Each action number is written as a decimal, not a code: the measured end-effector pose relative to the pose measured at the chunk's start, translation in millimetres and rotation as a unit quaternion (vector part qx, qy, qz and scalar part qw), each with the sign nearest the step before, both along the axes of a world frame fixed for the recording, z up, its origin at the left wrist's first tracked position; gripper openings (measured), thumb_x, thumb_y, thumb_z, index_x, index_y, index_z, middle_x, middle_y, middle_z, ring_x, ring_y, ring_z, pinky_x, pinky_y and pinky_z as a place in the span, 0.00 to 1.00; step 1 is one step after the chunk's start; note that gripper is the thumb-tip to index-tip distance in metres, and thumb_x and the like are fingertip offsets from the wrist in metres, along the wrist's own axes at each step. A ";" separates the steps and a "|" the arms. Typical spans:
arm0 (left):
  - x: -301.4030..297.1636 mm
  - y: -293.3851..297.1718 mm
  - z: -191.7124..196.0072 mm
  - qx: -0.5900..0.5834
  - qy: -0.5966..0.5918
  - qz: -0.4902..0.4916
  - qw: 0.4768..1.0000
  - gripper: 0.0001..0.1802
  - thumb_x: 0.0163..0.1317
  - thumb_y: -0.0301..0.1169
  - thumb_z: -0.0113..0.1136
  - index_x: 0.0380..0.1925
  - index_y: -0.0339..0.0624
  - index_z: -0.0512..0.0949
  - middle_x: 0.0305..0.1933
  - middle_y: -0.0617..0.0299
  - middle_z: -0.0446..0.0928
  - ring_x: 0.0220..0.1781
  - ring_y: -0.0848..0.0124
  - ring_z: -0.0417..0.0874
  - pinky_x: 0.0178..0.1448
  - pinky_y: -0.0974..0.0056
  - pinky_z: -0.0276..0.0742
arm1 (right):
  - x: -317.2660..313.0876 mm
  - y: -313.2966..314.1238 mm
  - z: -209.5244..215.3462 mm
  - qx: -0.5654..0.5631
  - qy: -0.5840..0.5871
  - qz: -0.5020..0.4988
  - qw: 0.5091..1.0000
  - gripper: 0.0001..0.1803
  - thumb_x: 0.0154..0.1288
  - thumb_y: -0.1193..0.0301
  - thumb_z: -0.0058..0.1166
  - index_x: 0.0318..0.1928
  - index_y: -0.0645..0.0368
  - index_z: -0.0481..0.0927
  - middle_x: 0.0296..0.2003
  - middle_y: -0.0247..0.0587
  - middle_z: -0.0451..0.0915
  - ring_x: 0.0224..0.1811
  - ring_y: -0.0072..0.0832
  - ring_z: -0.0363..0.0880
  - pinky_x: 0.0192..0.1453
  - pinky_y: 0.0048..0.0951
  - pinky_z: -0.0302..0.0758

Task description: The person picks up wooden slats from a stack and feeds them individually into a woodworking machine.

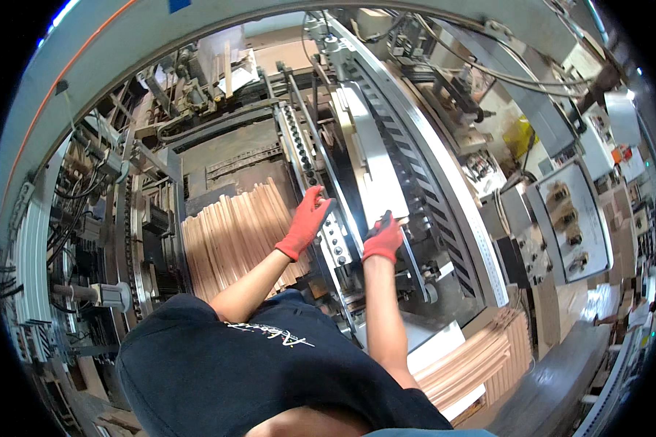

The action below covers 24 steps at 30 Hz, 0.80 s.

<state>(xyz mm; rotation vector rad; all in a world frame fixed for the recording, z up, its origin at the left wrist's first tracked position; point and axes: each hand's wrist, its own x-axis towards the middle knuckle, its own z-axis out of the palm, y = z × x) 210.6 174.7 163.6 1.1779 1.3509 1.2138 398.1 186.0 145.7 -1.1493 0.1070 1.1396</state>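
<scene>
Going left to right, we log grey machine columns with black cables (33, 240) along the left edge of the frame. At left of centre we see a stack of long, narrow, light-brown wooden strips (229, 237), laid side by side on a dark metal machine bed (229, 149). Just right of the strips, at frame centre, is the left hand (306, 224) in a red glove with dark fingertips, its fingers partly curled; we cannot tell whether its grip holds anything. Beside it we note a pale metal block with black round fittings (334, 240). Next comes the right hand (384, 238), likewise gloved, at the lower end of a long, bright white panel (375, 171); we cannot tell whether its grip closes on the panel. Lower right: a second stack of light-brown strips (474, 360). Right: a grey control box with knobs (572, 218).
</scene>
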 end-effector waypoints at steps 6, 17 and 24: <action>21.1 17.5 28.8 0.064 0.278 -0.008 0.958 0.44 0.53 0.52 0.69 0.67 0.45 0.65 0.61 0.44 0.70 0.65 0.49 0.71 0.65 0.48 0.68 | -98.4 -65.7 -17.1 0.006 0.137 0.089 0.987 0.09 0.71 0.64 0.52 0.40 0.55 0.77 0.29 0.31 0.77 0.22 0.23 0.71 0.22 0.25 0.63; 10.6 23.3 5.1 0.051 0.324 0.021 0.944 0.45 0.42 0.41 0.72 0.63 0.37 0.68 0.63 0.45 0.72 0.69 0.49 0.67 0.74 0.52 0.62 | -66.1 -81.7 35.6 0.113 -0.312 0.104 0.938 0.08 0.65 0.69 0.59 0.38 0.58 0.75 0.37 0.36 0.78 0.34 0.30 0.79 0.40 0.28 0.75; -4.8 18.5 -6.1 0.105 0.319 0.015 0.942 0.44 0.43 0.40 0.69 0.63 0.37 0.67 0.60 0.45 0.70 0.65 0.46 0.69 0.69 0.49 0.66 | -56.4 -8.4 9.1 0.021 -0.628 0.245 0.738 0.18 0.63 0.63 0.55 0.51 0.58 0.73 0.42 0.49 0.80 0.48 0.48 0.79 0.52 0.44 0.73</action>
